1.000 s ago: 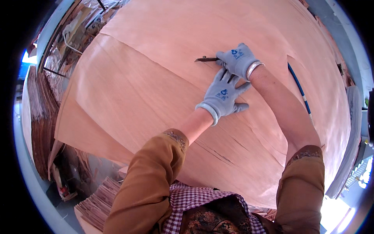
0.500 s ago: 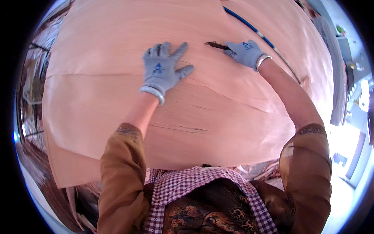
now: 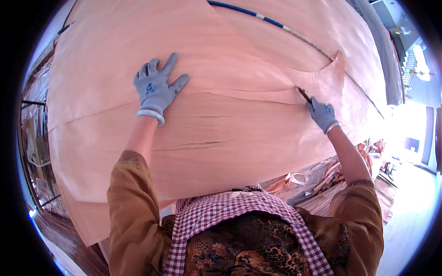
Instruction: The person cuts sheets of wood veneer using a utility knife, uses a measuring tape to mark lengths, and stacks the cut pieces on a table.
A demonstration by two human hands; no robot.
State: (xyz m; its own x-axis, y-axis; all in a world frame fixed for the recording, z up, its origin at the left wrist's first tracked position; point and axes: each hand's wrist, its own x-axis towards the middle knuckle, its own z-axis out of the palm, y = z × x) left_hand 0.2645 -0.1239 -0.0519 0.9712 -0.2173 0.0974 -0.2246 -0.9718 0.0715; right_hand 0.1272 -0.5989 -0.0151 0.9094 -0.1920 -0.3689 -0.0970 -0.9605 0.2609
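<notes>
Pinkish-tan wood veneer (image 3: 184, 170) spreads in a broad sheet before the person, filling most of the view. The left hand (image 3: 155, 89), in a grey-blue glove, lies palm down on it left of centre, its fingers spread and grasping nothing. A pale ring circles that wrist. Well apart, toward the right, the gloved right hand (image 3: 323, 114) is closed around the handle of a dark knife (image 3: 304, 95). The knife slants up and to the left, its tip at the veneer near the right end of a long, uneven seam (image 3: 258, 96); whether the blade has entered the wood is too small to tell.

Beyond the knife, a pointed flap of veneer (image 3: 334, 76) curls upward. A slim blue-and-white rod (image 3: 271, 22) runs across the top toward this flap. Short dark cracks (image 3: 202, 145) mark the sheet between the hands and the person's body. Nearer the body are a checked apron (image 3: 193, 216) and brown sleeves (image 3: 133, 202). Loose veneer scraps (image 3: 322, 177) lie past the sheet's near right edge.
</notes>
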